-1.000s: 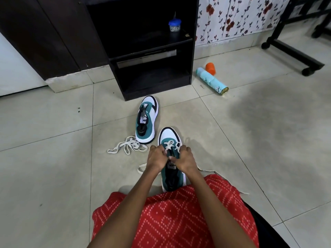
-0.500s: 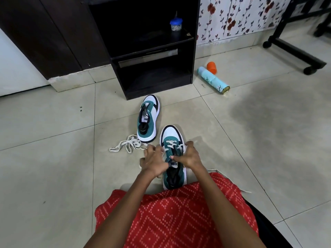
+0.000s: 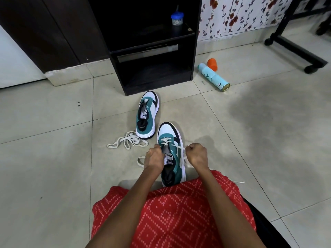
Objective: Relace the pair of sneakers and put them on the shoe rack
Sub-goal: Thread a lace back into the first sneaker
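- Head view: the fingers of the left hand (image 3: 154,158) are curled tight at the left eyelet row of the teal-and-white near sneaker (image 3: 167,130), pinching the flat white lace (image 3: 167,141). The fingertips are tucked under the knuckles, out of sight.
- The right hand (image 3: 197,154) is closed in a fist just right of the same shoe. A strand of the lace runs from the eyelets into it, but the grip point is hidden inside the fist.
- The lace crosses only the front eyelets. One loop shows on the floor left of the left wrist, and a thin tail lies on the tiles to the right, partly covered by the red diamond-patterned garment (image 3: 170,212).
- The near sneaker stands upright on the pale tiled floor (image 3: 53,158), toe pointing away. Its heel is cut off by the garment's edge.
- The teal-and-white far sneaker (image 3: 146,115) stands further off to the left, unlaced, with its toe just before the black open-shelved shoe rack (image 3: 194,51).
- A loose white lace (image 3: 127,143) lies tangled by that shoe's heel.
- A small blue-lidded jar (image 3: 177,17) stands on the rack's upper shelf. Its contents are too dim to make out.
- A pale blue spray can (image 3: 214,77) lies on its side right of the rack, with an orange cap (image 3: 212,63) beside it.
- A black wheeled frame (image 3: 295,49) is cut off at the upper right.
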